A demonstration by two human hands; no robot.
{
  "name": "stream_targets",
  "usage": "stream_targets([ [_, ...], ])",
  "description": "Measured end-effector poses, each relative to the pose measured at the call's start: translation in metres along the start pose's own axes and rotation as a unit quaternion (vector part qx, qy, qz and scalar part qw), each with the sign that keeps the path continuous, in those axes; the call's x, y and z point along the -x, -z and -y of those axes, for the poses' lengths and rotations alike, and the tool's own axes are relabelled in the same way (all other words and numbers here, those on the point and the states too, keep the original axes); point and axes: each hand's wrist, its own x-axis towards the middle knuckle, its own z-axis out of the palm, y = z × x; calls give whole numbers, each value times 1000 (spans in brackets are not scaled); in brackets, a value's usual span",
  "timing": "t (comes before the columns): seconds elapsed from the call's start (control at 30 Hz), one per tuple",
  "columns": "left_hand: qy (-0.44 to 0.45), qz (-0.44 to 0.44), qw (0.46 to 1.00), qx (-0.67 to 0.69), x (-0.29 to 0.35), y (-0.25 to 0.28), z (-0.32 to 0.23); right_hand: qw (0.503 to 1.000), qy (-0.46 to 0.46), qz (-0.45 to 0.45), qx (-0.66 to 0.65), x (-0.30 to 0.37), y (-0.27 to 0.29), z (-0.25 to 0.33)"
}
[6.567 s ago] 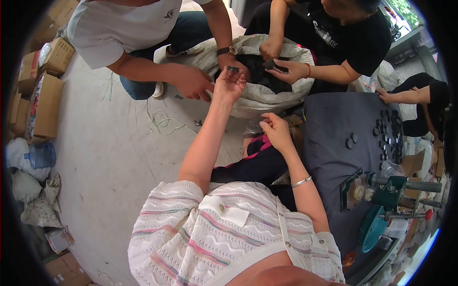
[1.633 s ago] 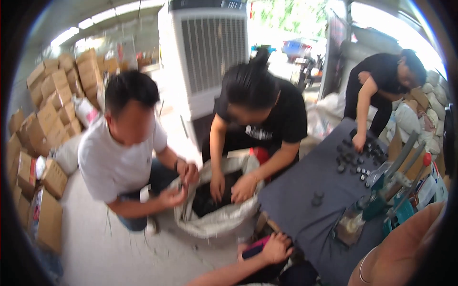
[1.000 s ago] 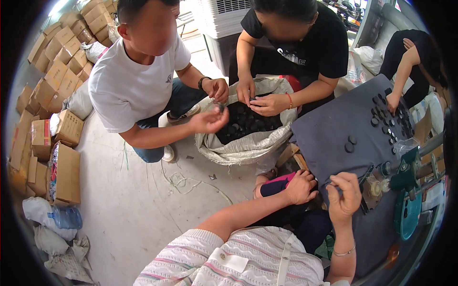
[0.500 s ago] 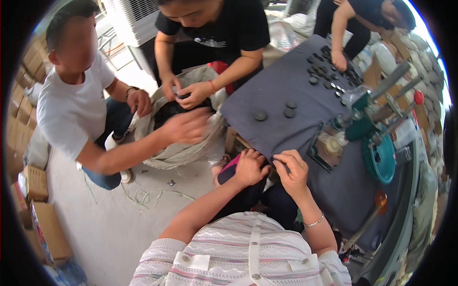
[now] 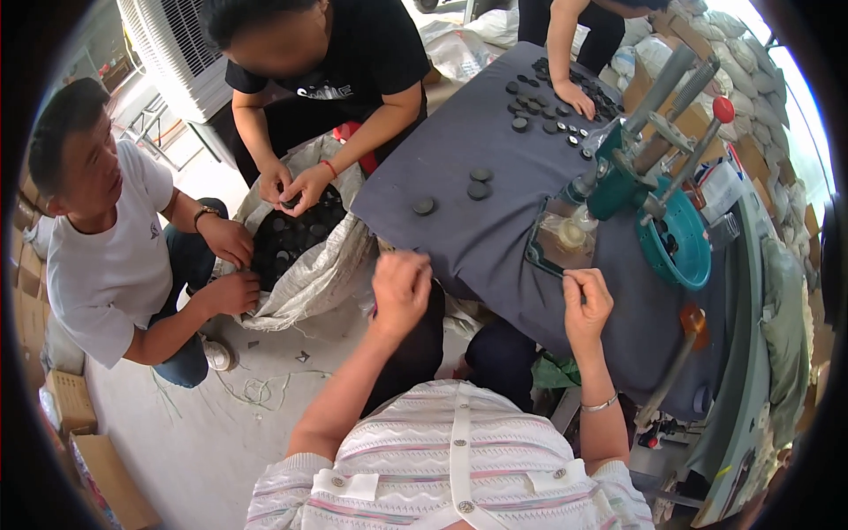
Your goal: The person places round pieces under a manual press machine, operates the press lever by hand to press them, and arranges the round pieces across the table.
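My left hand (image 5: 399, 287) hovers with curled fingers at the near edge of a table covered in grey cloth (image 5: 495, 256), its back toward me and blurred. My right hand (image 5: 586, 305) is raised over the cloth beside a clear tray (image 5: 558, 243), thumb and forefinger pinched together. Whether something small sits between them I cannot tell. Three black round discs (image 5: 478, 183) lie on the cloth beyond my hands. A green hand press (image 5: 649, 208) with a red-knobbed lever (image 5: 723, 109) stands just right of the tray.
A white woven sack (image 5: 309, 265) of black discs sits on the floor at left. A person in a white shirt (image 5: 106, 256) and one in black (image 5: 344, 62) have hands in it. A third person's hand (image 5: 579, 95) rests among several discs (image 5: 539, 97). Cardboard boxes (image 5: 79, 424) lie at lower left.
My view has swung right and nearer to the table. My left hand has lifted off my knee. My right hand has moved from the table's edge up toward the clear tray.
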Motion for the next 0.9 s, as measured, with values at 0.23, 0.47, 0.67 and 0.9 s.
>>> stream_targets([
  [0.23,41,53,996,-66,-75,-15,29,994,-96,-30,-32,20,-1,-36],
  [0.47,110,143,983,-23,-85,-20,50,991,-120,-25,-50,17,-1,-36],
  [0.67,365,82,800,469,-88,-8,62,991,-112,-5,-72,15,2,-30],
  [0.9,312,25,623,717,-78,-2,60,995,-95,5,-39,17,-1,-31],
])
